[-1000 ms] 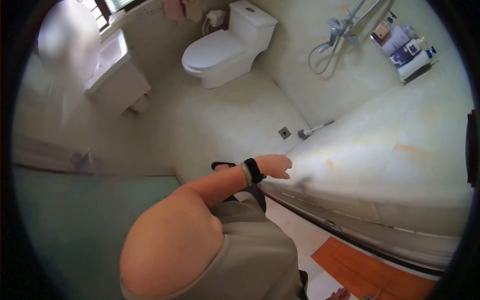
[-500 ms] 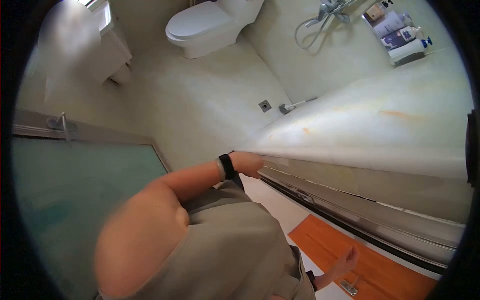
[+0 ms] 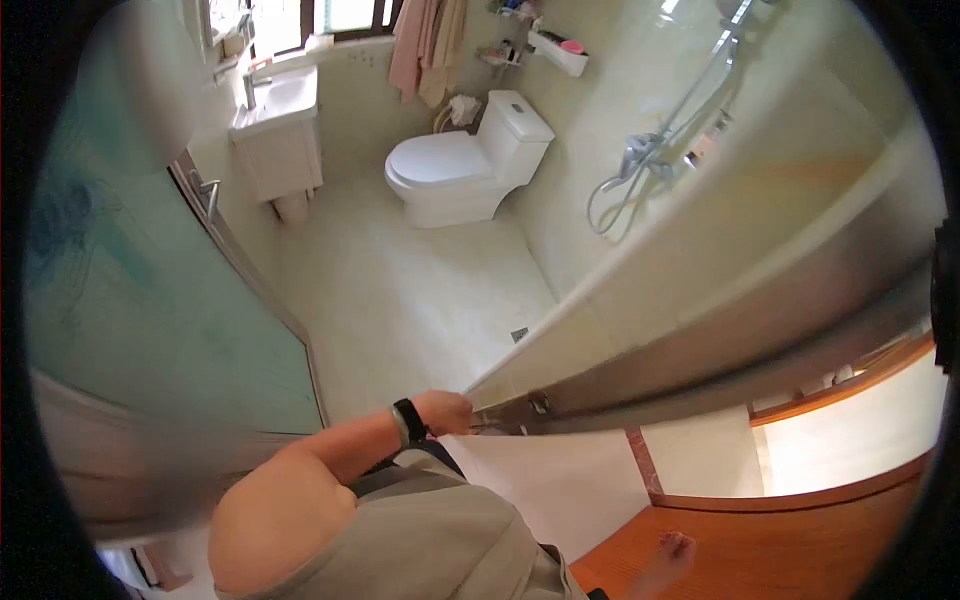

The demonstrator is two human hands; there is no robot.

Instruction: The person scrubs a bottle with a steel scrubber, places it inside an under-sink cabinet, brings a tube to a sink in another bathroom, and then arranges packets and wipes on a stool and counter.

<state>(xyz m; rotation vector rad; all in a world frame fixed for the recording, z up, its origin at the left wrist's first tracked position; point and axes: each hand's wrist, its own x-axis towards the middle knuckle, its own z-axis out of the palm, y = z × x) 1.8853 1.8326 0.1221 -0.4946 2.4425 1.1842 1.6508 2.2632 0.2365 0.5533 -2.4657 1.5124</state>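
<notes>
My left hand (image 3: 443,412), with a black watch (image 3: 408,422) on its wrist, is at lower centre beside the inner end of the metal door frame (image 3: 535,405). Its fingers are curled in, and no object shows in them. Whether they touch the frame I cannot tell. At the lower right my right hand (image 3: 675,550) is in front of the orange wooden door (image 3: 780,550), slightly blurred, its fingers bent in with nothing visible between them.
A white toilet (image 3: 440,165) stands at the back, with a washbasin cabinet (image 3: 278,150) to its left. Pink and beige towels (image 3: 430,45) hang above. On the right wall is a shower set (image 3: 640,155). A frosted glass door (image 3: 160,290) with a metal handle (image 3: 208,192) is at left.
The view has lifted and turned, showing the window, towels and a room beyond the doorway. My left hand's fingers have curled in. My right hand has come further into view since the first frame.
</notes>
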